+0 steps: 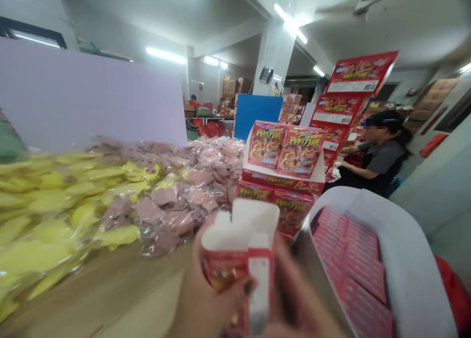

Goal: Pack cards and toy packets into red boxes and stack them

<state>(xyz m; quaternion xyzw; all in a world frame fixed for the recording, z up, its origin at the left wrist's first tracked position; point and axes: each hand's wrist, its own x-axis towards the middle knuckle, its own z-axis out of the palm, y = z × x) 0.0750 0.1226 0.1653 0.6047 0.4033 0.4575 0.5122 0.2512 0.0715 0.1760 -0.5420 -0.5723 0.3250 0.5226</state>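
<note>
- open red-and-white carton: thin card, light, easily crushed;
- left hand and right hand clamped around it;
- safest hold: side panels, away from loose top flaps

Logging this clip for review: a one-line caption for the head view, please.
The left hand and right hand hold an open red-and-white carton beside stacked flat red cartons, near bagged yellow pieces.

The folding carton at six o'clock is thin paperboard, matt white inside and glossy red outside. Clear, shiny plastic bags lie at nine o'clock on a matt, wood-like worktop; the printed display boxes at one o'clock look smooth and glossy.
</note>
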